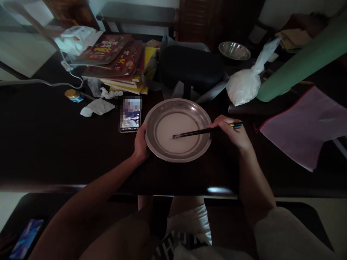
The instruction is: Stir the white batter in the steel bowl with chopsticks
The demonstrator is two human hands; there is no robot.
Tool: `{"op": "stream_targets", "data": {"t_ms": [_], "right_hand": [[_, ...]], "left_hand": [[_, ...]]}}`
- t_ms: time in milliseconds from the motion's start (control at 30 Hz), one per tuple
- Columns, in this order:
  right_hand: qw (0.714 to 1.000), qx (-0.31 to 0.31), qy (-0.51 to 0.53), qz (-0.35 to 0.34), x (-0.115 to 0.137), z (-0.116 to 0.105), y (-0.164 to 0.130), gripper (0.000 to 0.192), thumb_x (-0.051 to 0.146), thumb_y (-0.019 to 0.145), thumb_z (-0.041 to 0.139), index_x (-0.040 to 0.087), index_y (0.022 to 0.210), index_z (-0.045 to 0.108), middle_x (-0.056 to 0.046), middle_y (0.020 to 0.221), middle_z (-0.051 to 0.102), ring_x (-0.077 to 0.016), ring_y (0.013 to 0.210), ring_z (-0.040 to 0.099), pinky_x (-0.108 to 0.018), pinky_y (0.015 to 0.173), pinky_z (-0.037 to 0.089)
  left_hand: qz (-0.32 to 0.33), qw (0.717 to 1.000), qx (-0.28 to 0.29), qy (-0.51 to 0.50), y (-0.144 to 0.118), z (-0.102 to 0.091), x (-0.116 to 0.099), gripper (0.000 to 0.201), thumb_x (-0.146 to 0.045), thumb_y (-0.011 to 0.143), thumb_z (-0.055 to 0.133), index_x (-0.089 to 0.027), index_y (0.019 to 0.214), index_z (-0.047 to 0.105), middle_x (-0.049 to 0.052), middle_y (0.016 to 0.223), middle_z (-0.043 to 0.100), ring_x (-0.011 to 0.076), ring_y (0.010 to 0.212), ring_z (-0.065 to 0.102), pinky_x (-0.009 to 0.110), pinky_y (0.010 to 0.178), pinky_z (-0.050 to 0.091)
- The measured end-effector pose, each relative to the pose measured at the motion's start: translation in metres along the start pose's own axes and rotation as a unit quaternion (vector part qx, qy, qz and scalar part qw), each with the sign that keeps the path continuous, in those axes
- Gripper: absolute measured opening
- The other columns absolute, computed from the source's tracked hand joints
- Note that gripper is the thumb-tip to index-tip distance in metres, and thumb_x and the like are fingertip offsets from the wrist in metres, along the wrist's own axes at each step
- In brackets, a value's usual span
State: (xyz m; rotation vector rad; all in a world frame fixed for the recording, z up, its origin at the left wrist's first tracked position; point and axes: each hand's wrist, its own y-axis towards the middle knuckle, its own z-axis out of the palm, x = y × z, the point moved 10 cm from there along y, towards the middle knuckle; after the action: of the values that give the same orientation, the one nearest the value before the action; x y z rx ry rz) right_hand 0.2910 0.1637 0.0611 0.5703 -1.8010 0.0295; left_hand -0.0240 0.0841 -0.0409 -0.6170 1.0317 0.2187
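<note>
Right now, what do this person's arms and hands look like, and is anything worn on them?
Both forearms are bare up to the elbows, with no sleeves in view. The left hand and right hand are bare too: no gloves, watch or bracelet visible. The dim light hides finer detail such as rings.

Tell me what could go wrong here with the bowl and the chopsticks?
The white mix in the metal bowl might slop over the low rim if the right hand moves the chopsticks hard. The phone lies right beside the bowl, so splashes could hit it. The left hand only grips the rim, so the bowl could slide.
</note>
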Motion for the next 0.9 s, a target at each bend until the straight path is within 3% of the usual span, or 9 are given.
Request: {"op": "stream_targets", "data": {"t_ms": [167, 333, 500, 700, 833, 900], "right_hand": [[0.995, -0.101, 0.016, 0.007, -0.003, -0.022, -0.003, 0.028, 0.049, 0.095, 0.066, 0.029, 0.083, 0.082, 0.0, 0.077, 0.078, -0.0194, 0.075, 0.072, -0.036, 0.076, 0.057], [1.0, -0.016, 0.006, -0.003, 0.0, -0.002, -0.001, 0.029, 0.052, 0.094, 0.067, 0.029, 0.085, 0.082, -0.001, 0.085, 0.08, -0.0208, 0.084, 0.073, -0.037, 0.081, 0.057], [0.995, -0.102, 0.005, 0.014, -0.003, -0.021, -0.003, 0.029, 0.051, 0.094, 0.066, 0.03, 0.083, 0.082, 0.0, 0.078, 0.078, -0.02, 0.078, 0.072, -0.037, 0.077, 0.057], [1.0, -0.014, -0.009, 0.001, 0.001, -0.002, 0.0, 0.032, 0.056, 0.092, 0.067, 0.03, 0.083, 0.083, -0.002, 0.085, 0.08, -0.0213, 0.083, 0.073, -0.038, 0.081, 0.057], [0.993, -0.115, 0.0, 0.023, -0.004, -0.024, -0.004, 0.032, 0.055, 0.093, 0.066, 0.028, 0.083, 0.081, -0.001, 0.076, 0.078, -0.0206, 0.076, 0.074, -0.038, 0.077, 0.059], [0.993, -0.115, 0.017, 0.028, -0.006, -0.024, -0.004, 0.035, 0.056, 0.093, 0.066, 0.027, 0.08, 0.08, -0.001, 0.072, 0.077, -0.0203, 0.072, 0.073, -0.037, 0.073, 0.058]], "left_hand": [[-0.003, 1.0, -0.02, 0.0, -0.002, -0.002, -0.002, 0.019, -0.035, 0.081, 0.063, -0.02, 0.069, 0.064, -0.001, 0.062, 0.063, 0.0175, 0.066, 0.064, 0.027, 0.066, 0.056], [0.002, 1.0, -0.01, -0.001, -0.002, 0.001, -0.003, 0.02, -0.036, 0.081, 0.062, -0.021, 0.068, 0.064, 0.0, 0.066, 0.066, 0.0186, 0.068, 0.065, 0.028, 0.067, 0.056], [-0.003, 1.0, -0.016, 0.007, -0.002, -0.001, -0.002, 0.022, -0.04, 0.079, 0.066, -0.021, 0.068, 0.061, -0.001, 0.06, 0.06, 0.0179, 0.061, 0.062, 0.029, 0.061, 0.054], [0.012, 1.0, 0.004, -0.003, -0.002, 0.002, -0.004, 0.021, -0.04, 0.079, 0.065, -0.021, 0.07, 0.062, 0.001, 0.069, 0.067, 0.0204, 0.073, 0.068, 0.029, 0.07, 0.058], [0.017, 1.0, 0.009, 0.012, 0.0, 0.0, -0.001, 0.021, -0.042, 0.079, 0.065, -0.022, 0.074, 0.064, 0.0, 0.067, 0.066, 0.0218, 0.076, 0.07, 0.03, 0.071, 0.058], [0.02, 1.0, 0.01, 0.017, 0.001, -0.001, -0.001, 0.023, -0.044, 0.079, 0.066, -0.022, 0.073, 0.063, 0.001, 0.067, 0.066, 0.0234, 0.078, 0.07, 0.032, 0.071, 0.059]]}}
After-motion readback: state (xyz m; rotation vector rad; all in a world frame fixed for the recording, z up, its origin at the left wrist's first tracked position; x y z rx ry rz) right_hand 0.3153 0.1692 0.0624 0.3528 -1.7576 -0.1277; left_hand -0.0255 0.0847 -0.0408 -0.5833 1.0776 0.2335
